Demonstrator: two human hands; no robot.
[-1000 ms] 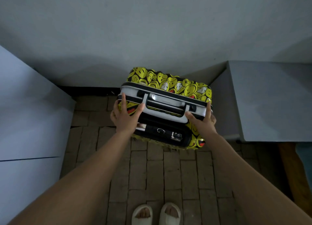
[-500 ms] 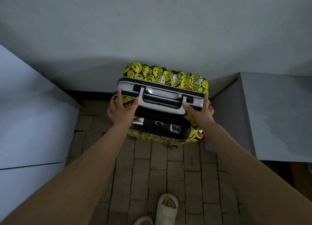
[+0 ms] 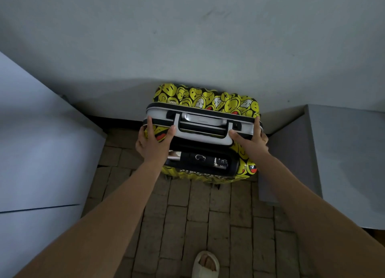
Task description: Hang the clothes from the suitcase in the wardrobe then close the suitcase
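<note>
Head view: over the last second the suitcase [image 3: 203,131] has slid farther from the person and closer to the grey wall [image 3: 187,38], and one slippered foot [image 3: 206,264] now shows instead of two, so it seems to be getting parked upright, shut, with the hanging part likely finished. It stands on the brick floor [image 3: 208,215] between a pale cabinet [image 3: 41,142] on the left and a grey block [image 3: 343,163] on the right. The left hand [image 3: 153,143] and right hand [image 3: 251,140] each clasp a top corner, thumbs on its white frame beside the carry handle [image 3: 203,124]. Its glossy yellow shell is covered in smiley faces
</note>
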